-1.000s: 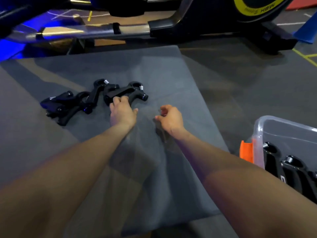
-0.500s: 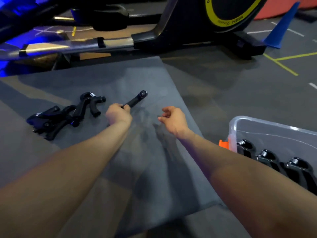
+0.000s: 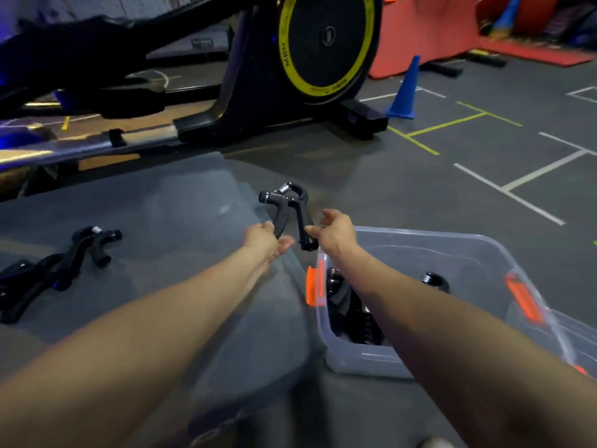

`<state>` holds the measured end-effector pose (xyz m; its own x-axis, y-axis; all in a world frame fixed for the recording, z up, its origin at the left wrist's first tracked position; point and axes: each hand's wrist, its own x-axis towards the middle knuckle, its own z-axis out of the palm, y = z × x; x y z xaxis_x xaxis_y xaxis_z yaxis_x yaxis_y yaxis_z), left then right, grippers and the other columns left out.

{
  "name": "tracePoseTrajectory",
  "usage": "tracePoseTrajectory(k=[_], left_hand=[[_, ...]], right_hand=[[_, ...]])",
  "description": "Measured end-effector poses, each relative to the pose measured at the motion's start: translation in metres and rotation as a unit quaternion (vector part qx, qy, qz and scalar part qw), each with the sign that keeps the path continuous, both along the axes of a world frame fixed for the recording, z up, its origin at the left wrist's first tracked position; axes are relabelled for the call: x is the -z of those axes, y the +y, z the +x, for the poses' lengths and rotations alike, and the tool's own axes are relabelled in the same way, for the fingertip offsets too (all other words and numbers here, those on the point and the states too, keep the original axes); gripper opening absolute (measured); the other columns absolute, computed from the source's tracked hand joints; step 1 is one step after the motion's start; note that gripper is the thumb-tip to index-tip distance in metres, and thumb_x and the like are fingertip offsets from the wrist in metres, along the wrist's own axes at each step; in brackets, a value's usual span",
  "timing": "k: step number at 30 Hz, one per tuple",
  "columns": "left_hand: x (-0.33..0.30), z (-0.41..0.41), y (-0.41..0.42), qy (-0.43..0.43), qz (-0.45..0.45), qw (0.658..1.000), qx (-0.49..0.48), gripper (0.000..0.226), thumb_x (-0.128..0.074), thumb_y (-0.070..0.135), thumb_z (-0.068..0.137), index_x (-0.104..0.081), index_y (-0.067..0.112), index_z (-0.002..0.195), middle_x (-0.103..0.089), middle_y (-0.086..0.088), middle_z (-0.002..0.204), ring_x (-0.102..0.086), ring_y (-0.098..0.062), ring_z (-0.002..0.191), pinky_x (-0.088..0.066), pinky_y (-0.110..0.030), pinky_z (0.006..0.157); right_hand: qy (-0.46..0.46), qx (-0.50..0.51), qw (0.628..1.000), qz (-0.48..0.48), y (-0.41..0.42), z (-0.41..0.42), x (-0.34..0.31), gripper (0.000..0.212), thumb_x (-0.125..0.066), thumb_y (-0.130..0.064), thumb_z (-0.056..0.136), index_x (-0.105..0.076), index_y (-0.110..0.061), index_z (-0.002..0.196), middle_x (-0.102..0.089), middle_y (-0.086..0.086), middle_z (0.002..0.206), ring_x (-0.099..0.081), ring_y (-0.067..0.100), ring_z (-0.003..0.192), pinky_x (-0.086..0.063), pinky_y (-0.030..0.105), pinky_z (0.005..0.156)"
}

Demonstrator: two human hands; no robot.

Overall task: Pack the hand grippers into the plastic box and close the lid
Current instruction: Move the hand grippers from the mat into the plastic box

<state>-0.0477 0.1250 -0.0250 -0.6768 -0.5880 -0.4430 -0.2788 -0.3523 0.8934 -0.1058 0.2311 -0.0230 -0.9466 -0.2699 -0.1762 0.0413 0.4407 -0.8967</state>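
Gripper (image 3: 287,208): held upright between both hands, above box (image 3: 452,244) edge. Left hand (image 3: 263,240) grips one handle; right hand (image 3: 334,232) pinches the other. More grippers (image 3: 55,270) on mat (image 3: 177,221); others in box.

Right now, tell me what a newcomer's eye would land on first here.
First, the black hand gripper held up mid-frame, the left hand gripping one handle and the right hand pinching the other. Just right of it sits the clear plastic box with orange latches, more grippers already inside. Behind, the exercise machine's yellow-ringed flywheel stands out, and a loose pile of grippers lies at far left.
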Motion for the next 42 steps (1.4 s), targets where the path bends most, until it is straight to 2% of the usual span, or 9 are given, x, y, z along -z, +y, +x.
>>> tracePoseTrajectory(k=[4, 9, 13, 17, 20, 22, 30, 37, 42], left_hand=[[0.007, -0.013, 0.047, 0.003, 0.012, 0.999, 0.037, 0.023, -0.026, 0.019, 0.102, -0.039, 0.009, 0.119, -0.057, 0.003, 0.032, -0.055, -0.002, 0.029, -0.046, -0.02, 0.051], [0.024, -0.022, 0.107, -0.009, 0.021, 0.995, 0.096, 0.015, -0.026, 0.021, 0.102, -0.039, 0.017, 0.107, -0.059, -0.002, 0.072, -0.057, 0.002, 0.033, -0.044, -0.009, 0.036], [0.045, -0.028, 0.141, -0.043, -0.019, 0.98, 0.194, 0.018, -0.028, 0.02, 0.101, -0.045, 0.019, 0.106, -0.063, -0.005, 0.088, -0.058, -0.008, 0.066, -0.047, -0.019, 0.062], [0.065, -0.035, 0.147, -0.095, -0.288, 0.907, 0.292, 0.027, -0.045, 0.02, 0.096, -0.057, 0.017, 0.12, -0.059, -0.007, 0.124, -0.055, -0.022, 0.108, -0.041, -0.029, 0.097], [0.065, -0.034, 0.139, -0.132, -0.516, 0.795, 0.292, 0.042, -0.053, 0.025, 0.091, -0.047, 0.018, 0.132, -0.044, -0.005, 0.138, -0.039, -0.025, 0.128, -0.03, -0.033, 0.109], [0.065, -0.033, 0.131, -0.134, -0.571, 0.769, 0.254, 0.05, -0.056, 0.025, 0.089, -0.04, 0.017, 0.136, -0.036, -0.003, 0.142, -0.032, -0.025, 0.132, -0.028, -0.034, 0.11], [0.078, -0.034, 0.113, -0.171, -0.553, 0.784, 0.223, 0.071, -0.059, 0.021, 0.087, -0.019, 0.011, 0.145, -0.016, -0.003, 0.152, -0.019, -0.026, 0.139, -0.031, -0.036, 0.109], [0.083, -0.035, 0.11, -0.155, -0.557, 0.788, 0.212, 0.068, -0.06, 0.018, 0.087, -0.024, 0.005, 0.142, -0.02, -0.006, 0.15, -0.019, -0.027, 0.139, -0.027, -0.033, 0.112], [0.082, -0.035, 0.108, -0.15, -0.544, 0.795, 0.224, 0.069, -0.059, 0.018, 0.087, -0.022, 0.006, 0.143, -0.017, -0.006, 0.152, -0.017, -0.026, 0.139, -0.027, -0.033, 0.112]], right_hand=[[-0.018, 0.033, 0.999, -0.024, 0.051, -0.003, 0.002, 0.058, -0.067, -0.006, 0.084, -0.044, -0.004, 0.137, -0.057, 0.011, 0.131, -0.057, 0.025, 0.117, -0.042, 0.023, 0.09], [-0.003, 0.051, 0.999, -0.001, 0.105, -0.003, 0.016, 0.041, -0.07, 0.002, 0.077, -0.062, -0.004, 0.117, -0.069, 0.014, 0.112, -0.061, 0.02, 0.086, -0.052, 0.03, 0.085], [-0.011, 0.092, 0.994, 0.063, 0.144, -0.01, 0.036, 0.036, -0.071, 0.001, 0.072, -0.068, -0.012, 0.106, -0.073, 0.006, 0.101, -0.068, 0.023, 0.091, -0.055, 0.04, 0.089], [-0.032, 0.13, 0.984, 0.117, 0.166, -0.018, 0.051, 0.03, -0.067, -0.001, 0.071, -0.071, -0.019, 0.096, -0.074, 0.004, 0.094, -0.069, 0.025, 0.088, -0.056, 0.034, 0.082], [-0.053, 0.155, 0.976, 0.147, 0.174, -0.021, 0.061, 0.03, -0.065, -0.005, 0.073, -0.071, -0.023, 0.097, -0.074, 0.005, 0.095, -0.069, 0.029, 0.089, -0.056, 0.034, 0.081], [-0.062, 0.159, 0.972, 0.16, 0.177, -0.021, 0.069, 0.034, -0.064, -0.004, 0.072, -0.07, -0.022, 0.1, -0.074, 0.006, 0.096, -0.069, 0.029, 0.09, -0.054, 0.03, 0.077], [-0.103, 0.172, 0.962, 0.186, 0.183, -0.024, 0.094, 0.039, -0.065, -0.004, 0.074, -0.069, -0.026, 0.105, -0.072, 0.004, 0.103, -0.067, 0.029, 0.094, -0.055, 0.033, 0.083], [-0.118, 0.197, 0.956, 0.18, 0.183, -0.027, 0.107, 0.036, -0.065, -0.005, 0.079, -0.068, -0.024, 0.109, -0.068, 0.008, 0.113, -0.064, 0.03, 0.106, -0.048, 0.031, 0.086], [-0.112, 0.185, 0.956, 0.196, 0.18, -0.027, 0.108, 0.031, -0.061, 0.001, 0.081, -0.07, -0.018, 0.104, -0.069, 0.009, 0.107, -0.065, 0.029, 0.096, -0.047, 0.029, 0.077]])
